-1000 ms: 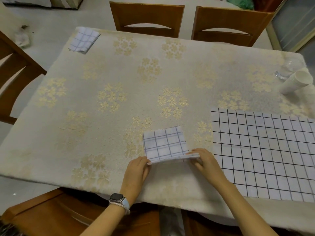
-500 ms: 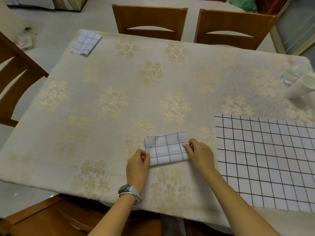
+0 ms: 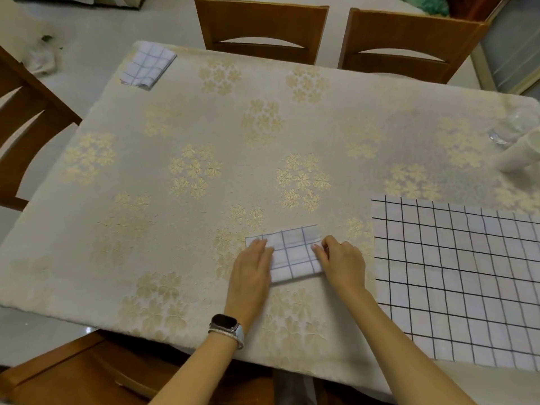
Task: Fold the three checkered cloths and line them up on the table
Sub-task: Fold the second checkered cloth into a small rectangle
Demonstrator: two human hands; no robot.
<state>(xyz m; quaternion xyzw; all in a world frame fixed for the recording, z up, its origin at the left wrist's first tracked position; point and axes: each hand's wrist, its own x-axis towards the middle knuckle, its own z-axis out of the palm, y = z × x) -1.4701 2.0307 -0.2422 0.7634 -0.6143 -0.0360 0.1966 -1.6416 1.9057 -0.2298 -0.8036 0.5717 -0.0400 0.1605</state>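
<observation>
The table [image 3: 204,135] carried the spread cloth [image 3: 455,276] at your near right and the corner cloth [image 3: 147,65], folded, at the far left. Your left hand [image 3: 251,267] pressed flat on the folded middle cloth [image 3: 295,255], your right hand [image 3: 342,261] pinching its right edge.

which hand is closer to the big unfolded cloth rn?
Right. The right hand is at the right edge of the folded cloth, just left of the unfolded cloth; the left hand rests on its left side, farther off.

Bare forearms, no sleeves — the left wrist wears a dark-faced smartwatch [image 3: 224,323] on a pale band.
</observation>
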